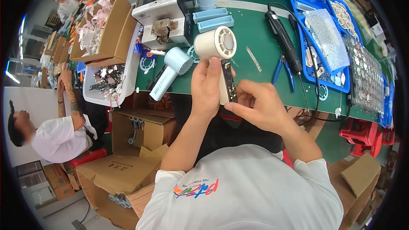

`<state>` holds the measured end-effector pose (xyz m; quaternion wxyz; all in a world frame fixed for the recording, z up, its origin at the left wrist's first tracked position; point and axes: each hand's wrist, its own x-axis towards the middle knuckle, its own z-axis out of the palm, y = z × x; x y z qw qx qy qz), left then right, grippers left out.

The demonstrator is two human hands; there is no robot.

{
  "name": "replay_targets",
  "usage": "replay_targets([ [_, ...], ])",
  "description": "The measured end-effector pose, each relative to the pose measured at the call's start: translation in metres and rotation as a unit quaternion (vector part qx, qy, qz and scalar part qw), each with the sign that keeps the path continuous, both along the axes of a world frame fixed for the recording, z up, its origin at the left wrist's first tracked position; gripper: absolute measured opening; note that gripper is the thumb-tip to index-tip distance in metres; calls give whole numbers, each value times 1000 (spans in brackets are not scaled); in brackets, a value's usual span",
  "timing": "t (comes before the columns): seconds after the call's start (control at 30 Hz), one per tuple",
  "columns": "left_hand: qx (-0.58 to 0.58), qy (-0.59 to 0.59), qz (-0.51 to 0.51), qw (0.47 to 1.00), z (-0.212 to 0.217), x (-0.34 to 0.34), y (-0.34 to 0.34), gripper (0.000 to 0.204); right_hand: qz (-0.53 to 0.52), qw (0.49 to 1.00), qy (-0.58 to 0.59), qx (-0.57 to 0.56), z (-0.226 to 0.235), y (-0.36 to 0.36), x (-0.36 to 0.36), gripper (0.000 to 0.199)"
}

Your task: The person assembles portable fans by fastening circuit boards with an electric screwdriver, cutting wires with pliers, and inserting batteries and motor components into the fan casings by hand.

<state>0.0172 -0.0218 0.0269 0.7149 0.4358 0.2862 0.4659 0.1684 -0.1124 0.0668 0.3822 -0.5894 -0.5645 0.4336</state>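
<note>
A cream handheld fan (215, 44) stands upright in my left hand (206, 87), whose fingers and thumb wrap round its handle below the round head. Along the handle's right side a dark circuit board (229, 81) lies exposed. My right hand (260, 102) is closed at the lower end of that handle, thumb and curled fingers against the board's edge. Left of my hands, a light blue handheld fan (170, 72) lies on the green bench (264, 74). Blue-handled pliers (284, 73) and a black electric screwdriver (283, 40) rest to the right.
A grey metal machine (164, 17) stands at the back left, beside light blue housing parts (215, 19). Blue trays (343, 83) of parts line the right side. A white bin (130, 74) and cardboard boxes (123, 32) sit left, where another person (64, 127) works.
</note>
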Motion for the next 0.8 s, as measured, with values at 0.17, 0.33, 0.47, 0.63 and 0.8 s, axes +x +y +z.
replay_targets([
  [0.17,1,12,-19,1000,-4,3,3,42,-8,998,-60,21,2,-1,10,21],
  [0.33,27,29,-16,999,-5,7,4,43,-13,999,-39,34,-2,-3,27,21],
  [0.47,46,44,-6,998,-7,11,6,44,-9,996,82,11,-9,0,35,23],
  [0.63,33,45,-29,998,-11,15,10,43,22,928,352,-124,-18,4,32,20],
  [0.8,25,68,-30,997,-11,19,10,42,16,909,405,-98,-27,2,24,18],
])
